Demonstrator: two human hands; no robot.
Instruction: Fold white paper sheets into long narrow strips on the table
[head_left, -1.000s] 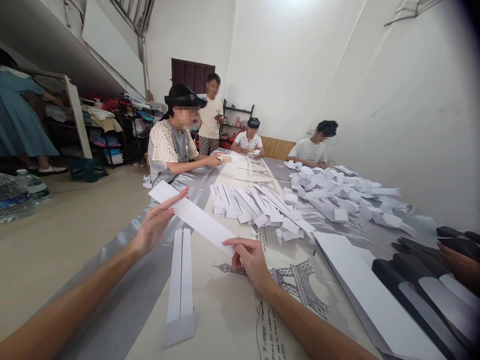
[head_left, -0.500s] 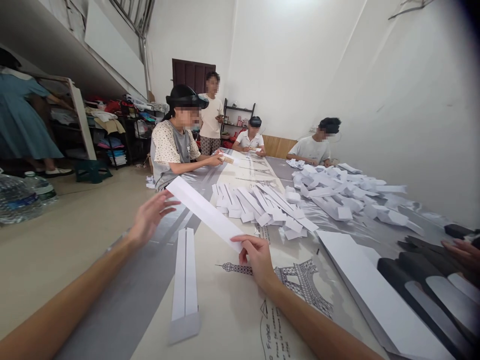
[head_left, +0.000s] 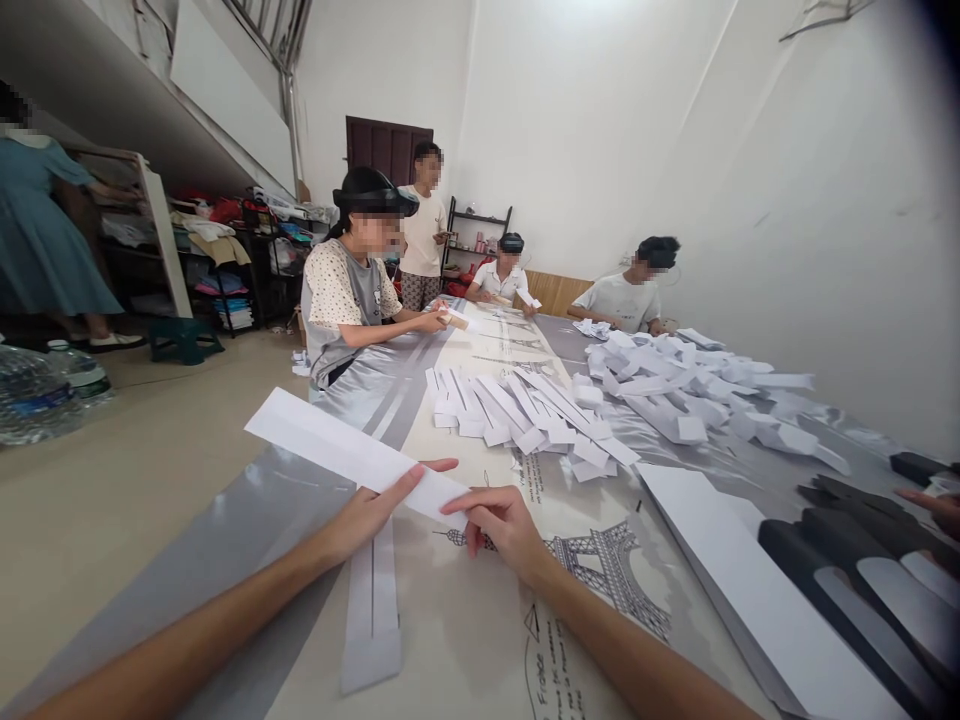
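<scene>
A long folded white paper strip (head_left: pixel 322 435) is held slantwise above the table, its far end pointing up to the left. My left hand (head_left: pixel 375 510) grips it near the middle, thumb on top and fingers beneath. My right hand (head_left: pixel 502 525) pinches the strip's near right end between thumb and fingers. Below my left hand a second folded paper strip (head_left: pixel 373 640) lies on the tablecloth (head_left: pixel 450 640), partly covered by that hand. Just beyond my hands lies a row of folded paper pieces (head_left: pixel 517 410).
A large heap of folded white paper (head_left: pixel 697 390) spreads over the right side. Flat white sheets (head_left: pixel 742 570) lie near right, beside dark objects (head_left: pixel 825 560) and another person's hand (head_left: pixel 934 505). Several people sit or stand around the table. Water bottles (head_left: pixel 45 395) stand on the floor at left.
My left hand has moved right and down, from beside the strip's far end to a grip near its middle. The strip has swung lower to the left; my right hand still pinches its end.
</scene>
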